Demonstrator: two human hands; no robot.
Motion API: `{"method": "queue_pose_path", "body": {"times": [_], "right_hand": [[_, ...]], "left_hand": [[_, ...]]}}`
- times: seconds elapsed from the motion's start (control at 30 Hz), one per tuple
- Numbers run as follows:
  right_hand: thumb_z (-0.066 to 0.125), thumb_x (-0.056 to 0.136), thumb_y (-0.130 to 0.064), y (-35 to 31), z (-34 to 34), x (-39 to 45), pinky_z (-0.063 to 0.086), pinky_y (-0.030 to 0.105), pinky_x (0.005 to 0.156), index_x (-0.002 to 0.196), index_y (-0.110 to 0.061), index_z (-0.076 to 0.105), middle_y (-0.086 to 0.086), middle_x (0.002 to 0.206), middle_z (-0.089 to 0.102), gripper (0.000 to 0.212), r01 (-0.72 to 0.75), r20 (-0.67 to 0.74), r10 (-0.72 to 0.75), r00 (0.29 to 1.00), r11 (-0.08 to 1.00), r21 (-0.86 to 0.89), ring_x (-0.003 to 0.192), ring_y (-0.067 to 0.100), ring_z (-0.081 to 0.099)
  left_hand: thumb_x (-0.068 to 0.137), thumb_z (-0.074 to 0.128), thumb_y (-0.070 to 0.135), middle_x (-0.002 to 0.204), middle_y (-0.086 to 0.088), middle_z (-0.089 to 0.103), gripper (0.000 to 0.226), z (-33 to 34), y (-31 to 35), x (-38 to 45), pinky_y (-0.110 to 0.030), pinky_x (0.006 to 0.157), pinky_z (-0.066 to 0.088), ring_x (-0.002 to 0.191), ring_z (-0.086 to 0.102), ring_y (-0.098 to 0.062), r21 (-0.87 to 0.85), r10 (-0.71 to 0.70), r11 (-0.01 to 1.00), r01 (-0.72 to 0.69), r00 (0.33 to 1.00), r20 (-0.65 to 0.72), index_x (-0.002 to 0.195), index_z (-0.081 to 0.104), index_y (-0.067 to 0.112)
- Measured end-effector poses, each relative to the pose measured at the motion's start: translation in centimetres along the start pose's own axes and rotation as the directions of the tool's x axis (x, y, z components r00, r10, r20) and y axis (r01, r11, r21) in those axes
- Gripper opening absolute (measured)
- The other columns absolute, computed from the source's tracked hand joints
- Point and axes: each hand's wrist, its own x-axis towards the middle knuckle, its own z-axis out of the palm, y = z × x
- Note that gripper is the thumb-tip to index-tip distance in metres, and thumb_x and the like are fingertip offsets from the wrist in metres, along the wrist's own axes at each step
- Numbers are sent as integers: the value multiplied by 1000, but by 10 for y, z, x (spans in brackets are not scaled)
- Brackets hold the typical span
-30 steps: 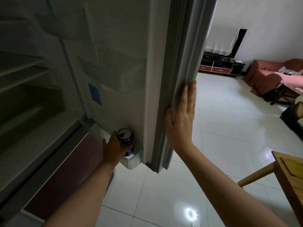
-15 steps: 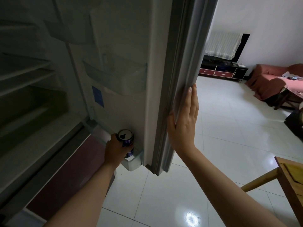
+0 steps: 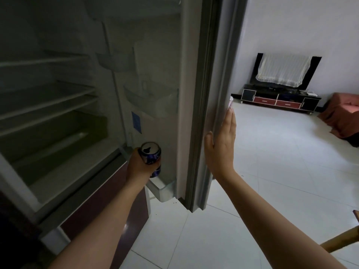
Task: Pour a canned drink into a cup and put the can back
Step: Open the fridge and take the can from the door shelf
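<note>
Two hands in view, both bare. Left hand [image 3: 138, 166]: fingers curled round a can [image 3: 151, 156], gripping its side, thumb hidden behind it. Can upright, blue with pale markings, silver top facing the camera, drinking hole open and dark. It sits low at the inside of the fridge door [image 3: 155, 94], just above the bottom door shelf [image 3: 162, 188]; whether its base touches the shelf cannot be told, as the hand covers that part. Right hand [image 3: 220, 146]: fingers straight and together, thumb set a little apart, palm flat against the outer edge of the open door, holding nothing.

Door stands wide, grey seal running down its edge. Door bins higher up look pale and dim; a small blue sticker [image 3: 136, 121] sits on the inner panel. Fridge interior [image 3: 48, 113] to the left is dark, with several bare-looking shelves and a drawer, details blurred. Dark red lower front below it.

Floor [image 3: 281, 171]: white glossy tiles, reflecting light. Far wall white. Low black cabinet with red drawers [image 3: 279, 100] against it, a screen above draped in a white lace cloth [image 3: 284, 69]. Reddish covered sofa [image 3: 343, 117] at the right edge. Wooden furniture leg [image 3: 342, 241] at lower right, cut off.
</note>
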Motion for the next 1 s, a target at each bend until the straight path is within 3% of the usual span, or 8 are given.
{"method": "queue_pose_path", "body": {"times": [0.13,0.33,0.5,0.67,0.77,0.9,1.0], "right_hand": [[48,86,1,-5,-4,-3,22,43,116,146,-7,7,14,153,18,74,-22,53,20,998,999,37,141,27,19],[47,87,1,-15,-8,-11,22,43,115,146,-5,12,16,150,21,69,-31,76,29,997,999,26,140,28,19],[52,86,2,-25,-5,-15,32,47,110,144,-6,19,17,146,27,67,-11,67,8,998,998,56,136,31,27],[51,85,5,-40,2,-25,36,37,107,138,-6,32,15,136,41,57,-7,27,2,1000,983,183,127,24,39],[46,89,4,-56,7,-38,37,32,105,138,-9,32,12,137,43,53,-33,66,16,998,960,277,124,14,39],[43,92,-1,-80,19,-55,42,30,93,135,-11,33,12,131,48,45,-20,91,-13,996,934,356,118,19,47],[42,93,-4,-100,33,-68,44,32,94,136,-11,32,13,133,48,44,-18,118,-31,992,918,395,119,19,49]], "left_hand": [[67,79,7,124,-13,56,65,-18,14,-18,-31,88,42,115,54,-29,-5,52,999,-53,995,-82,122,45,5],[64,82,11,124,-12,57,69,-42,27,-42,-28,87,40,115,54,-26,38,105,994,-100,978,-179,122,45,5],[62,84,19,123,-8,58,72,-63,27,-58,-29,90,42,115,55,-23,57,111,993,-101,966,-233,123,47,11],[66,82,17,121,-8,58,65,-91,31,-77,-26,84,39,105,52,-13,71,126,991,-110,944,-305,121,49,7],[67,81,15,122,-9,58,65,-111,28,-84,-27,83,39,110,54,-20,80,127,991,-106,933,-337,122,48,8],[66,81,16,126,-9,56,69,-144,20,-90,-31,90,40,117,52,-24,65,96,995,-78,925,-368,125,46,11],[67,81,20,127,-8,54,70,-172,14,-95,-31,91,39,118,51,-23,75,84,995,-60,922,-378,126,44,13]]}}
